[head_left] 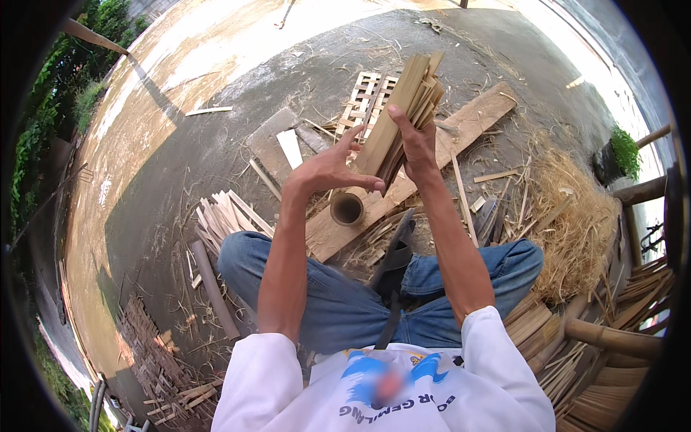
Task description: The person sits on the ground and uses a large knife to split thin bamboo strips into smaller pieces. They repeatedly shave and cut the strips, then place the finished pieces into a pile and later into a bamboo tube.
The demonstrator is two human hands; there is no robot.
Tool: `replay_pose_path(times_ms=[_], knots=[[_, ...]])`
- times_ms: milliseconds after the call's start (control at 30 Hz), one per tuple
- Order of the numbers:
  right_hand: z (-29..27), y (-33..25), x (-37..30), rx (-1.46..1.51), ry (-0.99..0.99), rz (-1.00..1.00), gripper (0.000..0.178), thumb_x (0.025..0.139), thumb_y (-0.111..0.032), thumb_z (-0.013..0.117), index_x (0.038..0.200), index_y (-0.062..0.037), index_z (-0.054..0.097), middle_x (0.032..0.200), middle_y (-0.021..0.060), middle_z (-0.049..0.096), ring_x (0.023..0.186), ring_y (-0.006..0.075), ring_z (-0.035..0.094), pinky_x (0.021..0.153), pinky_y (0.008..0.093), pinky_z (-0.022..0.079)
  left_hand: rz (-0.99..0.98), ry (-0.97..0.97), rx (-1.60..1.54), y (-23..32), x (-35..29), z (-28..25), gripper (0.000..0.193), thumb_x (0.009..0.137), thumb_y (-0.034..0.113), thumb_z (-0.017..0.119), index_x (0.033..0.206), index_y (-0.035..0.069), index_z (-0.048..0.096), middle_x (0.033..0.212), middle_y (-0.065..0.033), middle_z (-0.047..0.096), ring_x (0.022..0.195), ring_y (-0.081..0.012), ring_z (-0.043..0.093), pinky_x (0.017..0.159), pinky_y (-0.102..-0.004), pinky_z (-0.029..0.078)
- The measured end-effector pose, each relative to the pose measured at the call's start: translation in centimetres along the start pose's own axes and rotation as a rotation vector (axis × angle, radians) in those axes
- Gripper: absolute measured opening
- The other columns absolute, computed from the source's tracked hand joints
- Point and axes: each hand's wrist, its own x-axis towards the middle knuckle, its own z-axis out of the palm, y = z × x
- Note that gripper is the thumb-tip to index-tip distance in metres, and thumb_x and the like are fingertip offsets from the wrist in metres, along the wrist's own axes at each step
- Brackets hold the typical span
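A thick bundle of flat bamboo strips [394, 119] stands tilted in front of me, over a long wooden plank [461, 128]. Gripping it from the right side is my right hand [417, 144], its thumb across the strips. Close by the bundle's lower left, my left hand [337, 167] has its thumb and fingers spread apart; whether its thumb touches the strips I cannot tell. Below the left hand, an upright hollow bamboo tube [347, 209] rests on the plank. Beyond the bundle lies a woven lattice panel [360, 101], partly hidden by it.
Pale bamboo strips [229, 214] lie in a pile beside my left knee. A heap of fine shavings [572, 216] sits at the right. A dark pole [214, 288] lies on the left, and thick bamboo poles [612, 338] are at the lower right. Scraps litter the concrete floor.
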Motion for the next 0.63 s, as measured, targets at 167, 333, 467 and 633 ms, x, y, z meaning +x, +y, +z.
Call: replay_pose_path(times_ms=[167,333,467,633], knots=[[1.8,-1.4,-0.3,0.242,-0.033,0.103,0.050,0.088,-0.024,0.078,0.127,-0.0024,0.055,0.109,0.0064,0.061,0.098,0.0157,0.063,0.084,0.0334,0.055,-0.097,-0.037,0.203,-6.8,-5.2,4.0,0.132,0.059,0.061,0.092,0.159,0.011,0.022,0.152,-0.0251,0.044,0.144,-0.0363,0.040,0.119,-0.0451,0.037],[1.6,-0.2,-1.6,0.407,0.010,0.225,0.054,0.088,-0.028,0.078,0.128,-0.0038,0.051,0.108,0.0071,0.060,0.098,0.0192,0.064,0.087,0.0368,0.058,-0.066,0.053,-0.007,-6.6,-3.4,5.3,0.105,0.067,0.050,0.091,0.149,0.006,0.043,0.137,-0.0213,0.061,0.131,-0.0344,0.056,0.110,-0.0399,0.046],[-0.4,1.9,-0.8,0.422,0.063,0.230,0.055,0.088,-0.032,0.077,0.126,-0.0014,0.052,0.107,0.0085,0.061,0.097,0.0201,0.065,0.088,0.0368,0.058,-0.075,0.105,-0.033,-7.2,-2.6,6.2,0.092,0.071,0.041,0.091,0.147,0.011,0.049,0.136,-0.0163,0.063,0.129,-0.0319,0.059,0.110,-0.0418,0.046],[-2.1,1.8,-0.2,0.436,0.045,0.271,0.056,0.088,-0.034,0.077,0.126,-0.0001,0.053,0.108,0.0107,0.063,0.098,0.0217,0.066,0.088,0.0376,0.058,-0.088,0.135,0.052,-7.4,-1.6,6.5,0.100,0.073,0.040,0.091,0.155,0.016,0.039,0.141,-0.0188,0.059,0.134,-0.0334,0.055,0.113,-0.0429,0.044]])
